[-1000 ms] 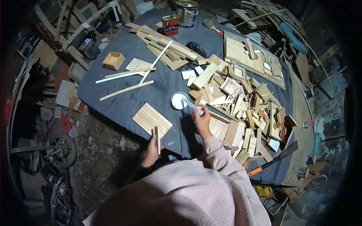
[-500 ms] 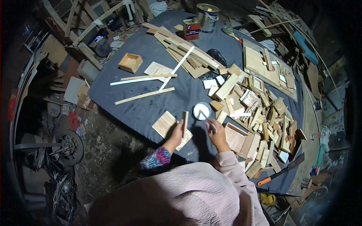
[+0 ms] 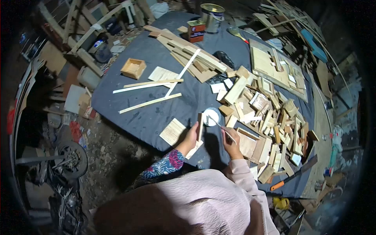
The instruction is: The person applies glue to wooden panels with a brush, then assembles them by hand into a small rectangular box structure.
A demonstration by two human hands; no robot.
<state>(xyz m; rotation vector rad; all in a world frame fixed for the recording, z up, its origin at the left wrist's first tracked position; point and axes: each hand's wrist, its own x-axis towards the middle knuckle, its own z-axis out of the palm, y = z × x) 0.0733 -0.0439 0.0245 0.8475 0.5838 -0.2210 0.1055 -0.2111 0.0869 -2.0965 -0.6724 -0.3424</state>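
Note:
My left hand [image 3: 190, 138] is closed round a small flat wooden block [image 3: 201, 126], held upright on edge just left of a round tub of white paste [image 3: 212, 118]. In my right hand [image 3: 232, 145] is a thin stick-like tool [image 3: 220, 125], gripped between the fingers; its tip reaches into the white paste. Whether that tip has bristles I cannot make out. A square wooden panel [image 3: 173, 132] lies on the dark cloth left of my left hand, and a second pale wooden piece shows partly beneath that hand.
Many wood offcuts [image 3: 270, 117] are heaped at the right, with an orange-handled saw [image 3: 291, 178] by the edge. Thin strips [image 3: 150, 103] and an open wooden box [image 3: 133, 68] lie at the left. A red tin [image 3: 196, 31], a metal can [image 3: 212, 18] and a brush [image 3: 237, 34] are at the back.
My left hand has moved right with the wooden block, closer to the tub. My right hand is slightly lower and to the right, the tool's tip still in the paste. The view has shifted a little.

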